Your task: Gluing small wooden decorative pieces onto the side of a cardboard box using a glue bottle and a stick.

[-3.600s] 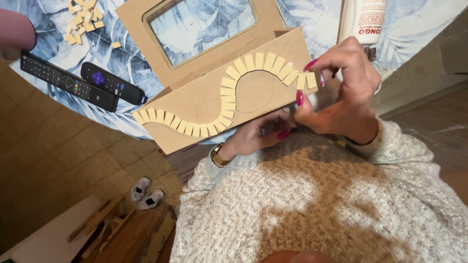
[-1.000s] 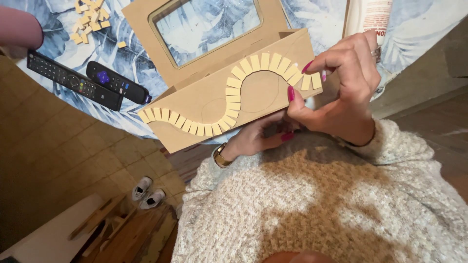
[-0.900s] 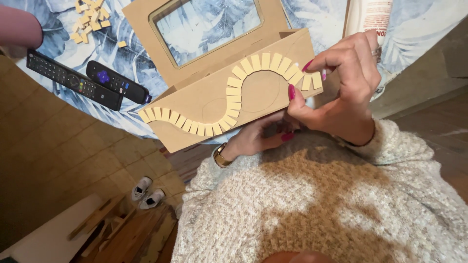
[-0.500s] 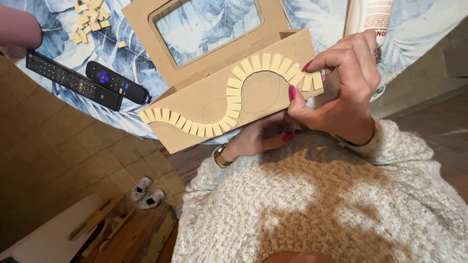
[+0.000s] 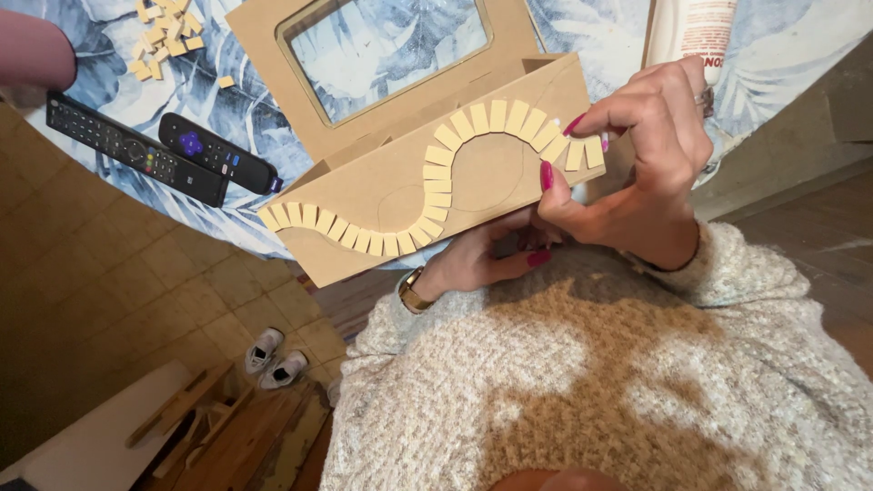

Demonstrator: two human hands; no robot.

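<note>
A brown cardboard box [image 5: 482, 186] with a window cut in its lid rests tilted at the table edge. A wavy row of small pale tiles [image 5: 435, 182] runs across its front face. My left hand [image 5: 482, 259], with a watch at the wrist, supports the box from below. My right hand [image 5: 646, 173] grips the box's right end, thumb on the front face. Its index fingertip presses on the last tiles of the row.
Two black remotes [image 5: 136, 159] [image 5: 218, 164] lie on the blue leaf-print cloth [image 5: 582, 27] left of the box. Loose tiles [image 5: 164, 36] are piled at the top left, near another person's pink sleeve [image 5: 32, 55]. A white bottle [image 5: 691, 32] stands behind my right hand. Shoes [image 5: 277, 359] lie on the floor.
3.6 s ago my right hand held a small piece just off the box's right end. It has since settled onto that end and stayed pressed there through the last second.
</note>
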